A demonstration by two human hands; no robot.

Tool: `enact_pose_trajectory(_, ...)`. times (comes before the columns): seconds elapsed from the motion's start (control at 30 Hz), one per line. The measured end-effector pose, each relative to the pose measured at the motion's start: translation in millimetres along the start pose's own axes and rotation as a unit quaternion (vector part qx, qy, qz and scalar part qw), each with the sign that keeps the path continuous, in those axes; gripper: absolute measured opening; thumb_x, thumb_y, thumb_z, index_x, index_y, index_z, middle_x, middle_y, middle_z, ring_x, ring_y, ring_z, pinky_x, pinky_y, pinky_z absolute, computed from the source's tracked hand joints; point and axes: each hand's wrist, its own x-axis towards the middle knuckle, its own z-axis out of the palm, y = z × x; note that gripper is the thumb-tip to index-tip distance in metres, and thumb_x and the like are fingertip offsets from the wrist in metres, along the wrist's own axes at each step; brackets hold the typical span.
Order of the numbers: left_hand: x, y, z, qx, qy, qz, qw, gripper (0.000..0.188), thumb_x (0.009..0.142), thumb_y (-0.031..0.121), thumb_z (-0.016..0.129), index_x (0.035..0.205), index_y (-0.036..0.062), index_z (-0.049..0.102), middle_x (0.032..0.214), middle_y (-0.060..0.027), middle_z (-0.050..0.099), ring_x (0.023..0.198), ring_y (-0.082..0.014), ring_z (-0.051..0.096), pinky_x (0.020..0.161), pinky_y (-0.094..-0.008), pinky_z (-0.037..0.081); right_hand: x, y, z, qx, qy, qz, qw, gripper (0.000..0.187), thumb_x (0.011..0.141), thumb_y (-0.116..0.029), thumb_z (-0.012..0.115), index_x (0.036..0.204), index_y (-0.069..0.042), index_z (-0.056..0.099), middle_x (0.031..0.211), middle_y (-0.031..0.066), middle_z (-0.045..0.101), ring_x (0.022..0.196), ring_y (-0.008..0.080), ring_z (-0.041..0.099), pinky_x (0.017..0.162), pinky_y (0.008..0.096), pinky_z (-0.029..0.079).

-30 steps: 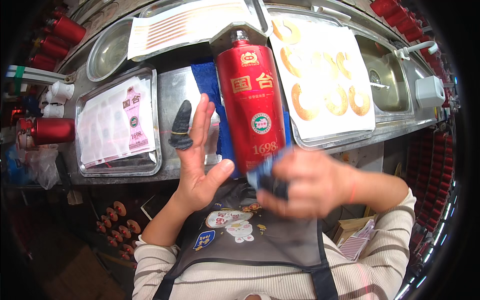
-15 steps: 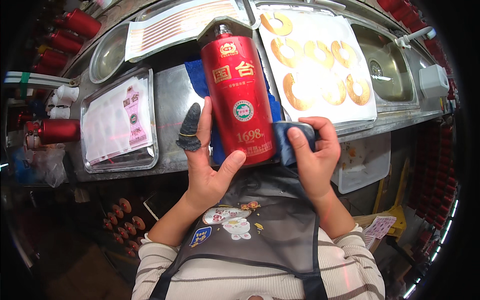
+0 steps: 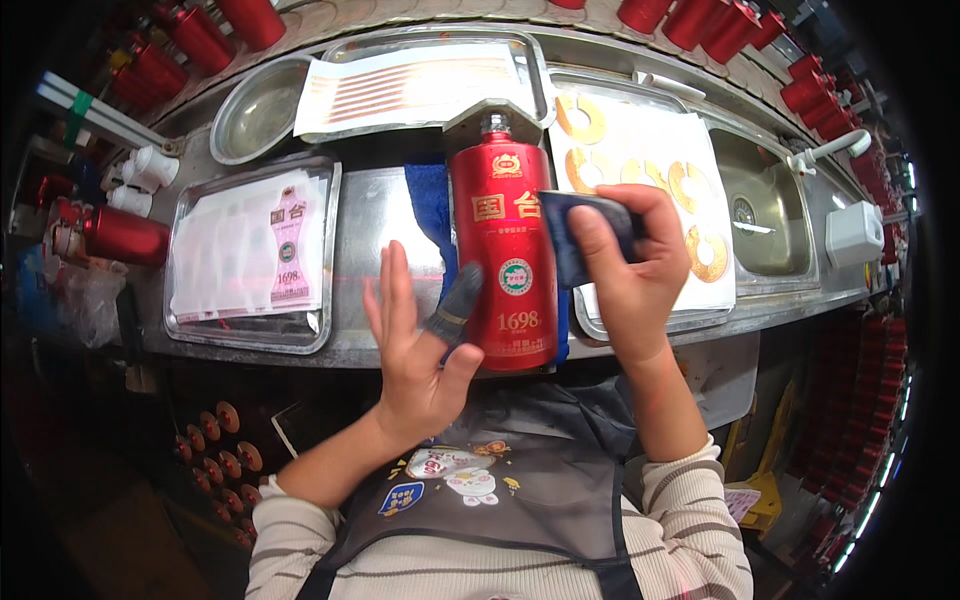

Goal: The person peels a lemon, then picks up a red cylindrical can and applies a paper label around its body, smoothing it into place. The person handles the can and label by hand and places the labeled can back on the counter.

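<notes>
Centrally, a glossy red cylindrical bottle (image 3: pixel 500 245) with gold print lies over a blue cloth (image 3: pixel 425 190), neck toward twelve o'clock. At its seven, the left hand (image 3: pixel 412 370) is spread, a dark-grey fabric finger sleeve (image 3: pixel 462 298) by the bottle; contact is hard to judge. At three, the right hand (image 3: pixel 642 285) pinches a flat dark-blue pad (image 3: pixel 563 247).

- Red bottle (image 3: pixel 503 240): gold crest (image 3: pixel 507 166) over tiny lettering; two large gold characters (image 3: pixel 490 208) above a fine printed line; round green-and-white seal (image 3: pixel 517 277); gold number (image 3: pixel 517 321); small print (image 3: pixel 515 348) near the base.
- Pink label (image 3: pixel 291 240) at left: two large dark characters, a round green seal, a number below.
- Dark apron (image 3: pixel 545 525): lettering on a white oval patch (image 3: pixel 445 462) and a blue badge (image 3: pixel 402 497).
</notes>
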Motion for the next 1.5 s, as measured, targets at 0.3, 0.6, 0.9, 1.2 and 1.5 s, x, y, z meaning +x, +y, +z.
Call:
enact_pose_trajectory(0.3, 37.9, -37.8, 13.8, 0.017, 0.041, -0.046, 0.998, 0.05, 0.104, 0.041, 0.042, 0.093, -0.0012, 0.067, 0.154, -0.0376, 0.02, 0.141, -0.0502, 0.027, 0.114, -0.0625, 0.005, 28.4, -5.2, 5.5, -0.071, -0.039, -0.085, 0.993, 0.018, 0.085, -0.006, 0.074, 0.097, 0.001, 0.063, 0.087, 0.0064, 0.066, 0.079, 0.0117, 0.063, 0.071, 0.0268, 0.052)
enact_pose_trajectory(0.6, 10.9, -43.1, -8.4, -0.126, 0.097, -0.041, 0.986, 0.049, 0.107, 0.034, 0.035, 0.1, -0.0065, 0.061, 0.157, -0.0331, 0.021, 0.141, -0.0396, 0.035, 0.117, -0.0521, 0.014, -2.0, -38.3, 37.7, -0.278, -0.3, -0.412, 0.814, 0.03, 0.068, -0.01, 0.072, 0.098, -0.007, 0.07, 0.076, 0.0039, 0.054, 0.075, 0.02, 0.058, 0.065, 0.032, 0.049)
enact_pose_trajectory(0.9, -5.1, -27.4, -18.0, -0.176, 0.071, -0.027, 0.981, 0.049, 0.107, 0.031, 0.036, 0.129, -0.0096, 0.054, 0.158, -0.0299, 0.022, 0.144, -0.0393, 0.029, 0.118, -0.0483, 0.015, 60.9, -9.7, 23.0, -0.167, -0.125, -0.267, 0.941, 0.022, 0.07, 0.001, 0.074, 0.09, -0.009, 0.07, 0.074, 0.0049, 0.062, 0.068, 0.0241, 0.056, 0.059, 0.0349, 0.045)
enact_pose_trajectory(1.2, 45.4, -27.5, 4.1, -0.104, 0.032, 0.023, 0.994, 0.042, 0.103, 0.033, 0.046, 0.106, -0.0039, 0.066, 0.156, -0.032, 0.024, 0.142, -0.0436, 0.033, 0.113, -0.0634, 0.008, -6.9, -21.6, 0.1, -0.049, -0.116, 0.033, 0.991, 0.021, 0.082, -0.005, 0.077, 0.1, -0.002, 0.068, 0.086, 0.0056, 0.067, 0.077, 0.0114, 0.062, 0.072, 0.0243, 0.05)
enact_pose_trajectory(1.5, 46.3, -35.4, 9.6, -0.143, 0.055, -0.016, 0.988, 0.047, 0.104, 0.033, 0.047, 0.073, -0.0015, 0.056, 0.151, -0.0383, 0.026, 0.136, -0.0435, 0.04, 0.114, -0.0604, 0.011, 49.5, 3.7, 17.5, -0.06, -0.097, -0.072, 0.991, 0.019, 0.084, -0.007, 0.074, 0.1, -0.001, 0.067, 0.087, 0.0082, 0.069, 0.081, 0.0119, 0.065, 0.074, 0.0248, 0.051)
